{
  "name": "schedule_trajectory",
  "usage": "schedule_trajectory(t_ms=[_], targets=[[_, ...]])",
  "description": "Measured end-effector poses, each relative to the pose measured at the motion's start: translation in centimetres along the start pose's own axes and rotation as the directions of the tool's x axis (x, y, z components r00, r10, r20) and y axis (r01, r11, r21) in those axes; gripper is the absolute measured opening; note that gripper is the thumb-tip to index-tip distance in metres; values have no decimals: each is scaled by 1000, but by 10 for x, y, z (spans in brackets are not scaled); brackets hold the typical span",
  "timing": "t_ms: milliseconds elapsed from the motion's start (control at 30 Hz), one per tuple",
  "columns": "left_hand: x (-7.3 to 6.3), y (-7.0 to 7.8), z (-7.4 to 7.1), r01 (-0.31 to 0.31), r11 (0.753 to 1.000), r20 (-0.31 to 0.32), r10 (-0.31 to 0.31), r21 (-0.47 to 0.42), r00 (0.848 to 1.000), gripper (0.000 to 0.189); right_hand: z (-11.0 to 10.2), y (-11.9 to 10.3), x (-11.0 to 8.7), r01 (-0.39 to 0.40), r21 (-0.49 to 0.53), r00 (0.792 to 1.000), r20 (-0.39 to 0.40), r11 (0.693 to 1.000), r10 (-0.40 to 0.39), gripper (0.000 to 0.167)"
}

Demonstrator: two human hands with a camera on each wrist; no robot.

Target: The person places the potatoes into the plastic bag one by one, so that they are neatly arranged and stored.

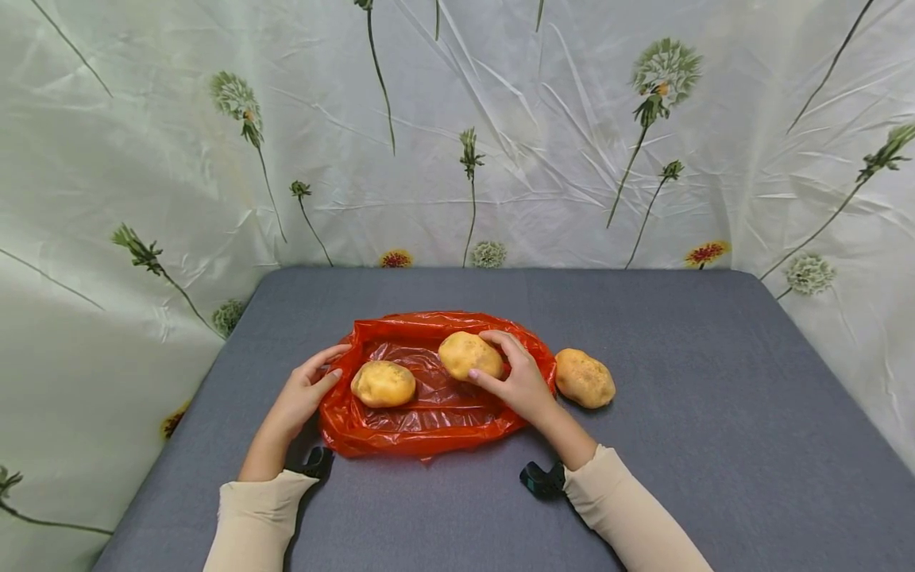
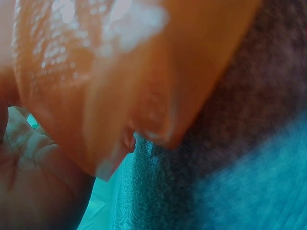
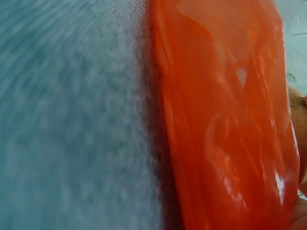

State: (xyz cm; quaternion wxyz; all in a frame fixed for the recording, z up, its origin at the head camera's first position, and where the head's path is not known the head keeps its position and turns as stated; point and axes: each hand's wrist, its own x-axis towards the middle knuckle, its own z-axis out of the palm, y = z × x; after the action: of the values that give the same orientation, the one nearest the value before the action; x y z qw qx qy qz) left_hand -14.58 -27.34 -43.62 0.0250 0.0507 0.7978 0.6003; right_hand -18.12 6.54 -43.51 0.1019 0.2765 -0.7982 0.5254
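A red plastic bag (image 1: 429,438) lies on the table with its mouth spread wide. One potato (image 1: 383,384) sits inside its left part. My right hand (image 1: 520,383) reaches over the bag's right side and grips a second potato (image 1: 469,355), thumb in front and fingers behind. At the bag's left rim, my left hand (image 1: 299,397) rests with fingers and thumb extended against the plastic. The left wrist view has the bag wall (image 2: 110,96) close up, covering part of the palm. Red plastic (image 3: 225,120) fills much of the right wrist view, a bit of potato (image 3: 298,129) at its edge.
A third potato (image 1: 584,379) lies on the grey table (image 1: 715,445), just outside the bag's right rim. Behind and to the sides hangs a pale curtain (image 1: 557,119) with a dandelion print. Dark straps (image 1: 542,480) sit at the wrists.
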Motion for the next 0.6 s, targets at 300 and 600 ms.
schedule_trajectory(t_ms=[300, 600], targets=[[0, 0, 1, -1, 1000, -4, 1, 6, 1000, 39, 12, 2, 5, 2, -24, 999, 46, 1000, -1, 50], [-1, 1, 1, 10, 1000, -7, -9, 13, 1000, 39, 23, 5, 9, -5, -39, 997, 82, 999, 8, 49]])
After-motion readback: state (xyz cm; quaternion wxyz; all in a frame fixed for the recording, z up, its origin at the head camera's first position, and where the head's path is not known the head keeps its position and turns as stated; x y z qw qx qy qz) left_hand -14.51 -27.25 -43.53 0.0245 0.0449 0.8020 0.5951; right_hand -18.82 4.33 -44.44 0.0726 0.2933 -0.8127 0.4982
